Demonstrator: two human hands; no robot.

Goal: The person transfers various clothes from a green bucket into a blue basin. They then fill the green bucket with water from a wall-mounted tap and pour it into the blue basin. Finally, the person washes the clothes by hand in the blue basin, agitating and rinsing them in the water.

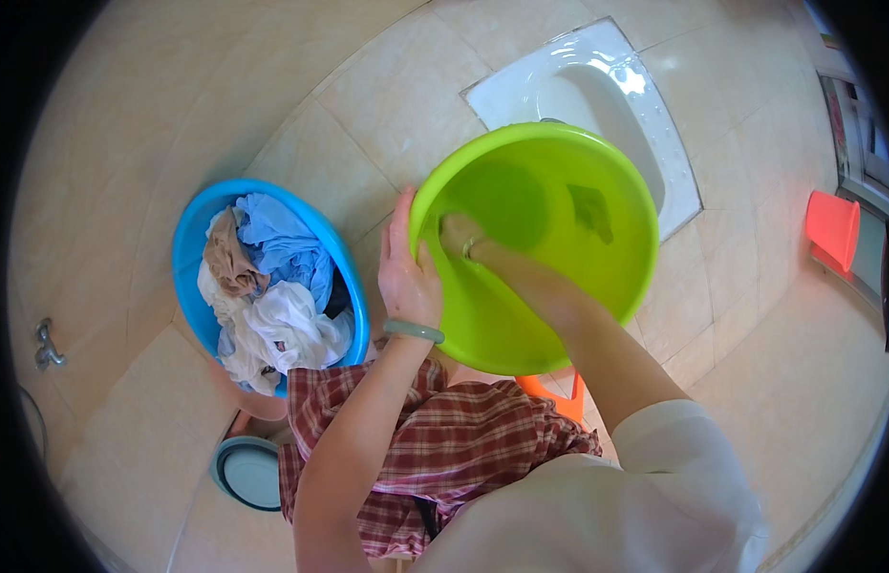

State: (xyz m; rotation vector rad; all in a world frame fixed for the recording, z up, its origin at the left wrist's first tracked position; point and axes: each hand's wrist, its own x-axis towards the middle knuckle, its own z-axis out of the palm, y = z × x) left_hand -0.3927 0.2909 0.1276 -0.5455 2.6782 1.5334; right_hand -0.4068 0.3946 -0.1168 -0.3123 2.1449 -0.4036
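A large lime-green basin (597, 286) is in front of me, tilted so its inside faces me. My left hand (411, 277) grips its left rim, thumb inside and fingers along the outer wall; a pale green bangle circles that wrist. Reaching into the basin, my right hand (459, 234) is against or close to the inner left wall. Its fingers are smeared by motion, so their shape is unclear. A darker green patch (590, 212) shows on the basin's inner right side; I cannot tell what it is.
Left of me stands a blue tub (188, 258) of crumpled clothes (287, 325). A white squat toilet (678, 181) lies beyond the basin. Below it is an orange plastic piece (559, 396). A small grey-green basin (248, 473), wall tap (48, 344) and coral-red container (832, 229) are farther out.
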